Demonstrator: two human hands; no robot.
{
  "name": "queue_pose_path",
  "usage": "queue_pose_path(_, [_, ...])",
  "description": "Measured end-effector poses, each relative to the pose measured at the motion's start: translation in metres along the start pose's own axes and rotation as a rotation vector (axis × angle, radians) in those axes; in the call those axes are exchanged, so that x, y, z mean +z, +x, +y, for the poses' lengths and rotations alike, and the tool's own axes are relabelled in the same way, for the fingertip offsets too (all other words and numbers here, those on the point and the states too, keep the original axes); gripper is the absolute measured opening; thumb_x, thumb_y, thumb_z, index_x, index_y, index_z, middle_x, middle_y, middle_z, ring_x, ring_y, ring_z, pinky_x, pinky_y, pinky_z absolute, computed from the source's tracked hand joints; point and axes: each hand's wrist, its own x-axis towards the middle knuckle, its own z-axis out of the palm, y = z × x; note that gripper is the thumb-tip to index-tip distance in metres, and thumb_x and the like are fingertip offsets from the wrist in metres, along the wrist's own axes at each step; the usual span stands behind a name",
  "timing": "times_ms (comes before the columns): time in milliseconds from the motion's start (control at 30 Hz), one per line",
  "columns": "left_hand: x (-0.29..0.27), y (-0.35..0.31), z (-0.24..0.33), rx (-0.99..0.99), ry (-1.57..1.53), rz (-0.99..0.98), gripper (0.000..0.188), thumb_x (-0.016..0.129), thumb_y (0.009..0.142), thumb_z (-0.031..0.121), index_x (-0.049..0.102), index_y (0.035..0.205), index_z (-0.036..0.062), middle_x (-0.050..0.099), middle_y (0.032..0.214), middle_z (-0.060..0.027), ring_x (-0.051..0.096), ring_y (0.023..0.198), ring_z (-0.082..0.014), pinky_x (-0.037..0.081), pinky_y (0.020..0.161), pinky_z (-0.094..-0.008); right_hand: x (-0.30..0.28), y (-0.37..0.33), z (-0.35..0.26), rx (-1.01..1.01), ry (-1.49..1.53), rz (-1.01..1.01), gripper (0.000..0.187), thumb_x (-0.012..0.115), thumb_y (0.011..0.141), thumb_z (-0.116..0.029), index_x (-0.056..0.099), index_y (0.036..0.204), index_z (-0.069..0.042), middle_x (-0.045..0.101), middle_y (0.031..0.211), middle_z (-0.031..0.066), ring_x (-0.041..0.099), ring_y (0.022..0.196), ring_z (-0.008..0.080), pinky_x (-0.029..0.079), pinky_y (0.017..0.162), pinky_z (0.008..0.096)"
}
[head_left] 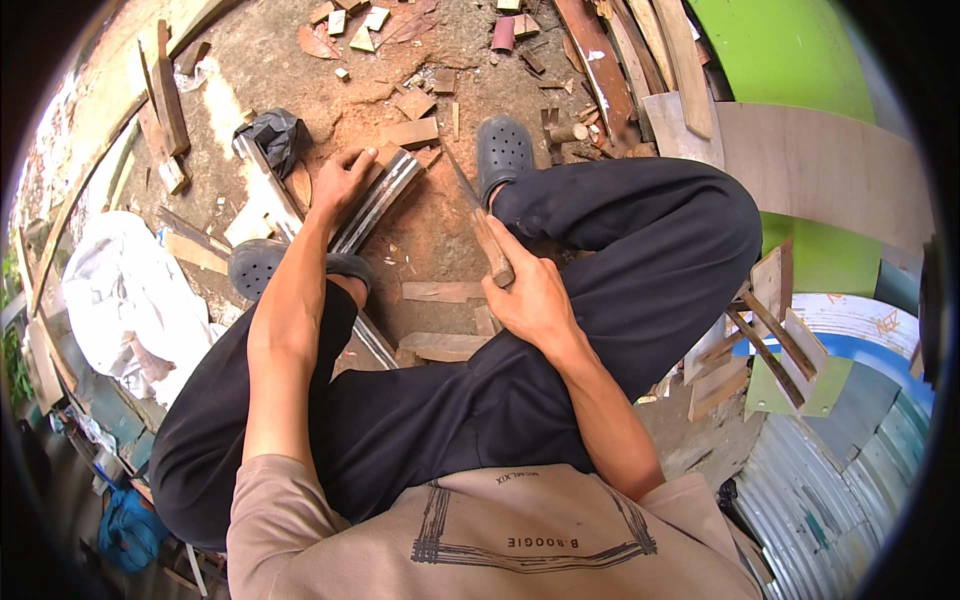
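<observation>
My left hand (342, 188) is closed around the upper end of a short curved piece of wood (378, 205) with black and white stripes along its side. That piece slants over the ground between my feet, its lower end near my left shoe (258, 268). In my right hand (535, 305) is a wooden-handled tool with a long narrow dark blade (464, 183), perhaps a knife or a file. My fingers wrap its handle by my right knee, and the blade points away toward the wood scraps. The tip lies just right of the striped piece, apparently apart from it.
Wood offcuts (413, 103) and sawdust lie ahead. A black crumpled bag (275, 138) and white cloth (125, 300) are on the left. Long boards (600, 65) and a green panel (800, 55) stand right, with corrugated metal sheet (800, 500) nearer. My right shoe (504, 152) is beside the blade.
</observation>
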Motion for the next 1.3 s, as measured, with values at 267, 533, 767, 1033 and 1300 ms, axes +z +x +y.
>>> queue_pose_path(267, [0.001, 0.027, -0.026, -0.189, 0.032, -0.057, 0.082, 0.043, 0.095, 0.079, 0.079, 0.115, 0.0082, 0.073, 0.113, -0.0277, 0.068, 0.116, -0.0397, 0.048, 0.102, -0.0456, -0.005, 0.002, -0.01, 0.053, -0.01, -0.051, 0.07, 0.068, 0.083, -0.009, 0.05, 0.151, -0.007, 0.066, 0.091, 0.0328, 0.07, 0.082, 0.0451, 0.054, 0.074, 0.0411])
queue_pose_path(533, [0.011, 0.046, -0.038, -0.539, -0.388, 0.298, 0.097, 0.041, 0.098, 0.077, 0.069, 0.122, -0.0122, 0.071, 0.119, -0.0267, 0.067, 0.109, -0.0369, 0.049, 0.099, -0.0469, -0.002, 0.002, 0.001, 0.016, -0.026, -0.001, 0.071, 0.069, 0.083, -0.01, 0.05, 0.151, -0.008, 0.065, 0.084, 0.0311, 0.069, 0.079, 0.0455, 0.054, 0.074, 0.044])
queue_pose_path(767, [0.005, 0.063, -0.1, -0.46, -0.267, 0.487, 0.084, 0.041, 0.104, 0.067, 0.066, 0.119, -0.0123, 0.071, 0.119, -0.0262, 0.067, 0.108, -0.0331, 0.048, 0.097, -0.0424, 0.005, 0.005, 0.0, -0.075, 0.015, -0.002, 0.074, 0.07, 0.082, -0.012, 0.048, 0.152, -0.008, 0.062, 0.068, 0.0286, 0.067, 0.068, 0.0463, 0.051, 0.068, 0.05])
queue_pose_path(1033, [0.001, 0.002, -0.034, -0.073, -0.102, -0.003, 0.058, 0.057, 0.095, 0.051, 0.074, 0.12, 0.001, 0.075, 0.12, -0.0189, 0.07, 0.113, -0.0337, 0.05, 0.097, -0.0381, 0.006, 0.002, -0.002, -0.078, 0.008, 0.012, 0.075, 0.07, 0.082, -0.012, 0.048, 0.153, -0.009, 0.06, 0.066, 0.0279, 0.066, 0.066, 0.0461, 0.051, 0.066, 0.049])
queue_pose_path(1300, [-0.013, -0.052, -0.003, -0.058, 0.272, -0.062, 0.101, 0.073, 0.084, 0.066, 0.048, 0.146, -0.0095, 0.062, 0.132, -0.0355, 0.06, 0.127, -0.0432, 0.048, 0.108, -0.0462, 0.005, -0.006, -0.018, -0.159, 0.203, 0.022, 0.072, 0.068, 0.084, -0.009, 0.048, 0.152, -0.004, 0.057, 0.065, 0.0264, 0.065, 0.06, 0.042, 0.052, 0.064, 0.0408])
